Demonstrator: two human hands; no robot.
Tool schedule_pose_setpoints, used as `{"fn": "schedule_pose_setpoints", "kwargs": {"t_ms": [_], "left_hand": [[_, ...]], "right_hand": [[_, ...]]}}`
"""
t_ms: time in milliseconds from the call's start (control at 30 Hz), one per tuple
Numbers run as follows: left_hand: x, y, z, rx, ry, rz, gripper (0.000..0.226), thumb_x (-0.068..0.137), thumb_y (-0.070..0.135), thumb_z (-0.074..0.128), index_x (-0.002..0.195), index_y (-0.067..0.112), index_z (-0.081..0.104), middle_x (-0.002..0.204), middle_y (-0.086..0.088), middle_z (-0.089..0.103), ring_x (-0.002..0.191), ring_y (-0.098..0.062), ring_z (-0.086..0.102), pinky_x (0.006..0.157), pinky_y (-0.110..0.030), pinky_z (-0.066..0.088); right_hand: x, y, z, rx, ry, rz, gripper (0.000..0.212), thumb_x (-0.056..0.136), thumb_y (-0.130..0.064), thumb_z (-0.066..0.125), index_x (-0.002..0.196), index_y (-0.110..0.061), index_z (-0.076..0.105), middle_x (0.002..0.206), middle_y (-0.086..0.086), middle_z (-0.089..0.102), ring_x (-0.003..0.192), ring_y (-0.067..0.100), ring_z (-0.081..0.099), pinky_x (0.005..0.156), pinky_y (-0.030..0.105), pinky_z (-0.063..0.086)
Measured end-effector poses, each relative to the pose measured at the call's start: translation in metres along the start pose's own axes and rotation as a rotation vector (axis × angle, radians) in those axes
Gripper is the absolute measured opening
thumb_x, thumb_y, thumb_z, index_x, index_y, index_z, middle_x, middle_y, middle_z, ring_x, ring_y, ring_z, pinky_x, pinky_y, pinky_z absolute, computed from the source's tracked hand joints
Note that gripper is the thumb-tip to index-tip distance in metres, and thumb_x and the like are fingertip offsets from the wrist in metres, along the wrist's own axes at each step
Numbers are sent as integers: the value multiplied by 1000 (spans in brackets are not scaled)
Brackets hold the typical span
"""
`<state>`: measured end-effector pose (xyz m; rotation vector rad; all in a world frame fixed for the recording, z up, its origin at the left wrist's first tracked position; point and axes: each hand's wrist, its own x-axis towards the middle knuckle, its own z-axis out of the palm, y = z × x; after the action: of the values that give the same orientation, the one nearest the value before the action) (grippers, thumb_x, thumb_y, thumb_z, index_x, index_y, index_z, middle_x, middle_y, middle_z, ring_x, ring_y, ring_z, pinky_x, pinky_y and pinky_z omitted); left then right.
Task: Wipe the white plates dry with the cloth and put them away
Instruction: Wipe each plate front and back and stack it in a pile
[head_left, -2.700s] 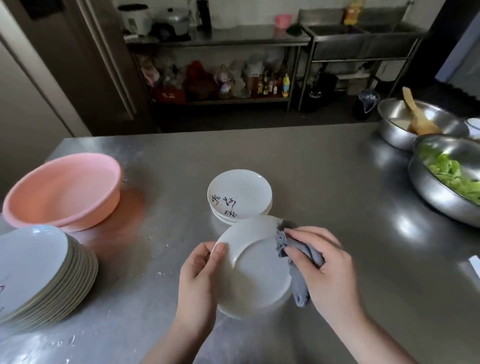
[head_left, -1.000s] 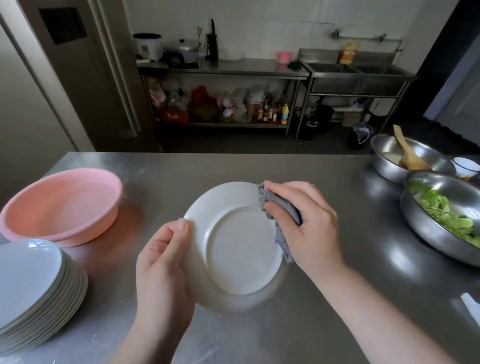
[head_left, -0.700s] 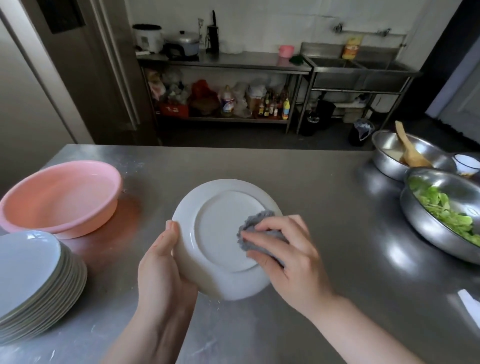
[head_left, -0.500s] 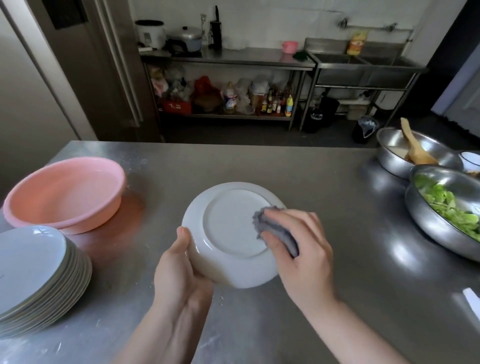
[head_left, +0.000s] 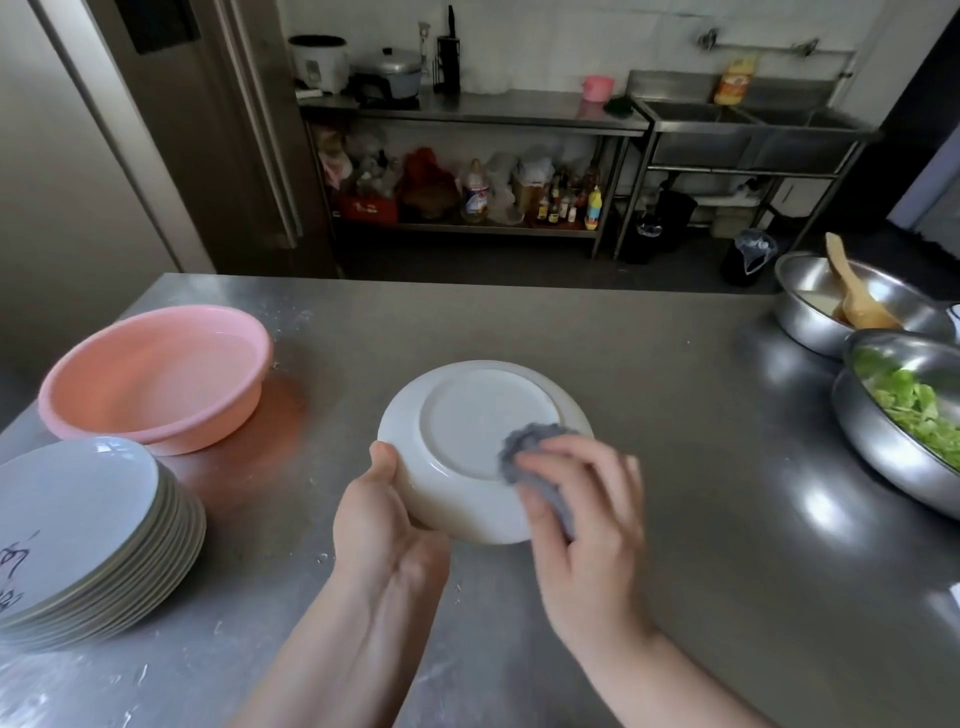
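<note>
Plate (head_left: 478, 426) — upturned; left hand (head_left: 382, 525) grips its rim at 8 o'clock; right hand (head_left: 582, 514) presses bunched cloth (head_left: 530, 452) at 4 o'clock.

White plate held underside-up and wiped with a grey cloth above the bench

A round white plate (head_left: 480, 441) is held upside down and tilted, its flat foot ring turned upward, above the middle of the bench's near half. Its left rim is gripped by the left hand (head_left: 382, 525), thumb on top. A crumpled grey cloth (head_left: 535, 462) is pressed against the right side of the underside by the right hand (head_left: 582, 525), slightly blurred. A stack of white plates (head_left: 88, 535), right side up with dark writing on the top one, lies at the bench's near left corner.
</note>
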<state>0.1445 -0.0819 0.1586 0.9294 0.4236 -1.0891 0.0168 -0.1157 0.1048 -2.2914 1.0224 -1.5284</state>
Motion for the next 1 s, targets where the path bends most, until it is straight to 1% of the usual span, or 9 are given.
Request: {"fn": "schedule_pose_setpoints", "kwargs": {"t_ms": [133, 267, 400, 467, 533, 600, 867, 933, 1000], "left_hand": [[-7, 0, -3, 38, -113, -87, 44, 100, 38, 49, 103, -5, 58, 81, -23, 72, 74, -35, 70, 56, -43, 51], [-12, -3, -4, 21, -196, -6, 45, 102, 36, 45, 95, -6, 60, 72, -20, 73, 62, -31, 73, 53, -35, 56], [-11, 0, -3, 44, -205, -76, 52, 101, 38, 48, 95, -12, 60, 74, -25, 71, 60, -33, 72, 41, -33, 54], [-4, 9, -1, 58, -164, -88, 46, 101, 36, 47, 98, -8, 60, 74, -23, 72, 61, -33, 72, 45, -34, 55], [4, 16, -1, 32, -106, -39, 35, 101, 31, 49, 94, -1, 61, 68, -14, 73, 68, -28, 71, 66, -43, 56], [9, 20, -2, 19, -87, 24, 26, 100, 25, 52, 89, 5, 64, 67, -5, 74, 67, -18, 71, 80, -44, 53], [6, 1, -13, 300, -310, 257, 25, 98, 26, 51, 95, 6, 67, 92, -1, 73, 85, -14, 68, 77, -31, 49], [2, -7, -13, 382, -356, 316, 19, 96, 26, 54, 92, 12, 66, 85, -2, 68, 78, -13, 62, 69, -28, 46], [-2, -11, -12, 424, -401, 358, 23, 94, 22, 56, 72, 18, 62, 74, 2, 64, 66, -9, 59, 55, -19, 45]], "right_hand": [[-6, -10, 6, 62, -164, -166, 20, 95, -32, 58, 96, -16, 71, 105, -4, 59, 91, 19, 53, 83, 31, 45], [4, -11, 8, 118, -167, -116, 11, 87, -22, 68, 91, -12, 72, 98, -1, 60, 93, 18, 55, 83, 31, 46], [12, -16, 15, 132, -209, -205, 9, 86, -17, 69, 94, -14, 73, 100, -2, 61, 91, 18, 54, 81, 32, 47], [14, -12, 12, 117, -195, -273, 10, 86, -13, 70, 95, -15, 73, 103, -4, 61, 90, 18, 54, 83, 30, 46], [13, -3, 5, 104, -120, -280, 9, 85, -12, 71, 93, -14, 74, 102, -2, 63, 90, 19, 55, 84, 29, 46], [15, 10, -4, 95, -17, -204, 8, 85, -12, 71, 92, -11, 74, 101, 0, 64, 92, 18, 56, 86, 28, 44], [53, 36, -15, 222, 69, 365, 12, 85, -14, 65, 92, -21, 69, 96, -9, 62, 97, 9, 60, 85, 24, 46], [63, 30, -11, 210, 74, 361, 12, 84, -12, 66, 91, -21, 70, 96, -8, 63, 97, 10, 60, 86, 24, 45], [68, 19, -3, 191, 37, 252, 11, 84, -12, 66, 91, -17, 72, 98, -5, 63, 99, 14, 58, 88, 21, 43]]}}
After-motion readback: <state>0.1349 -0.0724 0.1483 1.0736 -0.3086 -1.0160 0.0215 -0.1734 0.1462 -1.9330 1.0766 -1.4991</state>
